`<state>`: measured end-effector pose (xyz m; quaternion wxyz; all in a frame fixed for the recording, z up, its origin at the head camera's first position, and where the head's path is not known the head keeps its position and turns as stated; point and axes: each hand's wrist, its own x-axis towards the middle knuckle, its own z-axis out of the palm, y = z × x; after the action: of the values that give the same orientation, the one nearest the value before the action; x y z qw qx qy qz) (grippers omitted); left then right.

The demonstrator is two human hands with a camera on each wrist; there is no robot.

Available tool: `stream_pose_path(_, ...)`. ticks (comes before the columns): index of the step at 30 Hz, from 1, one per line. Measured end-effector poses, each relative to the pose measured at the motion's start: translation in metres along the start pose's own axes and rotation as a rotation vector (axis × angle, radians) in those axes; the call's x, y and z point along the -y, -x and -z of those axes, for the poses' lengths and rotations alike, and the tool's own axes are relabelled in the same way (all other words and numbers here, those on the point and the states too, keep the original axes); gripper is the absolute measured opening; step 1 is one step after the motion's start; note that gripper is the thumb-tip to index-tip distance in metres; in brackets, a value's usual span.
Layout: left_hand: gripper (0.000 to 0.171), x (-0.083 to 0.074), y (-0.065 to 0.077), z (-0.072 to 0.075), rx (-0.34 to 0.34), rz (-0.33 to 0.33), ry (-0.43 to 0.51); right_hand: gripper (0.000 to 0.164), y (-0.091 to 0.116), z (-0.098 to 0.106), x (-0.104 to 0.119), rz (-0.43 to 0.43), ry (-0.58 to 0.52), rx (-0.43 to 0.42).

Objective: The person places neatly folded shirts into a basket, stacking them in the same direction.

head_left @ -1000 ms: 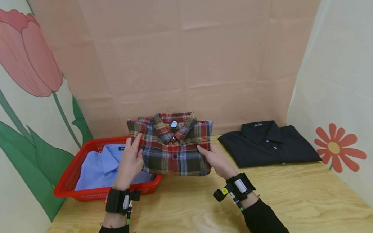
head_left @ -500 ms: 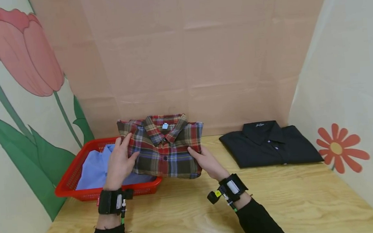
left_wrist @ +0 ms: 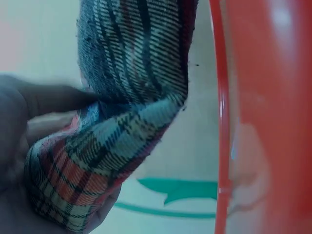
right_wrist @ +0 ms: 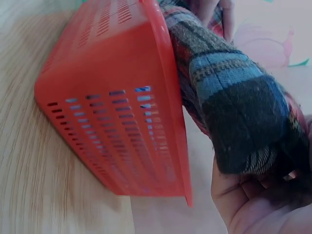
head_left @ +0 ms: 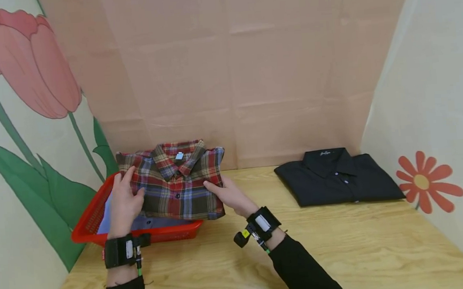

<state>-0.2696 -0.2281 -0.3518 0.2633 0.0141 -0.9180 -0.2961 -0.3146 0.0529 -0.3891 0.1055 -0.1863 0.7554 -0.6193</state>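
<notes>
A folded plaid shirt point(head_left: 178, 188), red, brown and blue with its collar at the far side, is held up over a red plastic basket point(head_left: 173, 232). My left hand point(head_left: 124, 203) grips its left side, the cloth pinched between thumb and fingers in the left wrist view. On the opposite side my right hand point(head_left: 233, 196) holds the edge, thumb on top and fingers beneath. Under the plaid shirt, a light blue shirt point(head_left: 150, 222) lies in the basket, mostly hidden. The right wrist view shows the plaid shirt point(right_wrist: 234, 87) raised above the basket rim.
A folded black shirt point(head_left: 339, 179) lies on the wooden table point(head_left: 303, 251) at the back right. Behind the table rises a pinkish-brown backdrop point(head_left: 230, 73); flower-printed sheets point(head_left: 432, 81) stand at both sides.
Both hands have carried the plaid shirt leftward, from beside and partly over the basket to over most of it. The blue shirt is now largely covered from view. The black shirt stays put.
</notes>
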Motion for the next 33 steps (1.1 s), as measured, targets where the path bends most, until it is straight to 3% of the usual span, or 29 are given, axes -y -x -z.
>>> stream_pose_path(7,0.076,0.018,0.0,0.014,0.018,0.036,0.008,0.05,-0.01,-0.019,0.009,0.058,0.107,0.061)
stream_pose_path(14,0.074,0.031,-0.002,0.018,0.035,0.057,0.011,0.047,-0.021,-0.038,0.012,0.132,0.383,-0.023)
stream_pose_path(22,0.076,0.046,0.001,0.02,0.012,0.097,0.012,0.061,-0.027,-0.061,0.021,0.083,0.562,-0.034)
stream_pose_path(29,0.076,0.055,-0.001,0.016,0.04,0.141,0.022,0.033,-0.032,-0.072,0.018,0.168,0.71,-0.059)
stream_pose_path(33,0.074,0.058,-0.001,0.011,0.078,0.151,0.012,0.031,-0.03,-0.077,0.018,0.159,0.829,-0.085)
